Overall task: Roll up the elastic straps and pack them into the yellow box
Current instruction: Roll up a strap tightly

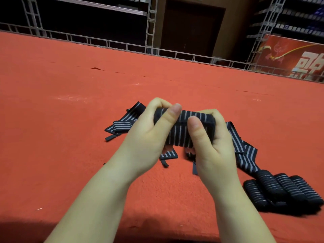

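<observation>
Head view: both hands, left hand (pixel 149 130) and right hand (pixel 210 142), are clamping fingers round a striped strap (pixel 182 130), rolling it; next, tucking the loose tail tight.

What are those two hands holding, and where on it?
A rolled black striped strap. The left hand grips its left end, the right hand its right end, thumbs on top.

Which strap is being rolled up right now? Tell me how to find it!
Look at the middle of the red carpet, where two hands meet. The left hand and right hand grip one black roll with thin white stripes. Unlike the finished rolls lying at the right and the flat straps underneath, it is held up off the carpet.
</observation>
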Demonstrator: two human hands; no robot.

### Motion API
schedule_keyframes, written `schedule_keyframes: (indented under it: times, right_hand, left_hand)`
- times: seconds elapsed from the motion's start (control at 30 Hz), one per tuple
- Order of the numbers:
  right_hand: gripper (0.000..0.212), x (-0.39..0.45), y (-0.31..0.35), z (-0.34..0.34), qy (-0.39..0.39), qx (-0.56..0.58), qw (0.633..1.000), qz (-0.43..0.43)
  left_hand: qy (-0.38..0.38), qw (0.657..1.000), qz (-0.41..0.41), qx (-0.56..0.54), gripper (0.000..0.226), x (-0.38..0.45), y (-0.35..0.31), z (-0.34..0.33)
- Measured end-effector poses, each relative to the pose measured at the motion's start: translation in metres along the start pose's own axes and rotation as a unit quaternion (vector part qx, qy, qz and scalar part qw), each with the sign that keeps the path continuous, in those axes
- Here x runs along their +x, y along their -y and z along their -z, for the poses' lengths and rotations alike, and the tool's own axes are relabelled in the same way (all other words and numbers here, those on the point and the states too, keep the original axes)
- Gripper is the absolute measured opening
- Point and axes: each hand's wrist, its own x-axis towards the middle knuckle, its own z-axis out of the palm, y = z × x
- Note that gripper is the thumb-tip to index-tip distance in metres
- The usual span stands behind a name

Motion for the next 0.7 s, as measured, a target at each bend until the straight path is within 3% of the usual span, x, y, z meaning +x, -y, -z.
schedule_keyframes:
  times: [0.07,0.13,0.2,0.37,0.47,0.5,0.53,0.6,0.67,0.7]
  right_hand:
    - [0.043,0.001,-0.001,-0.006,-0.016,0.092,0.989,-0.118]
    - [0.059,0.002,0.002,-0.011,0.019,0.179,0.945,-0.272]
    - [0.067,0.002,0.004,-0.012,0.069,0.244,0.898,-0.359]
    - [0.07,0.007,0.002,-0.002,0.065,0.331,0.86,-0.384]
    - [0.063,0.01,0.001,0.002,0.082,0.349,0.846,-0.394]
    - [0.056,0.01,0.002,0.003,0.085,0.363,0.838,-0.399]
    - [0.048,0.01,0.003,0.003,0.083,0.383,0.825,-0.408]
    - [0.039,0.013,0.004,0.004,0.08,0.45,0.773,-0.441]
    - [0.033,0.016,0.004,0.006,0.089,0.511,0.712,-0.472]
    - [0.031,0.018,0.002,0.008,0.093,0.518,0.7,-0.484]
  left_hand:
    - [-0.042,0.994,-0.065,0.076,0.025,0.001,0.002,-0.002]
    - [-0.078,0.977,-0.108,0.166,0.018,0.001,0.006,-0.004]
    - [-0.083,0.96,-0.146,0.224,0.018,0.001,0.01,-0.006]
    - [-0.032,0.926,-0.222,0.303,0.021,-0.006,0.022,-0.006]
    - [0.018,0.914,-0.216,0.344,0.025,-0.008,-0.006,-0.021]
    - [0.056,0.897,-0.203,0.39,0.034,-0.009,-0.017,-0.023]
    - [0.053,0.833,-0.265,0.483,0.044,-0.01,-0.007,-0.023]
    - [0.123,0.867,-0.237,0.42,0.047,-0.011,0.001,-0.028]
    - [0.081,0.885,-0.254,0.381,0.027,-0.012,0.009,-0.02]
    - [0.059,0.864,-0.306,0.397,0.024,-0.013,0.027,-0.016]
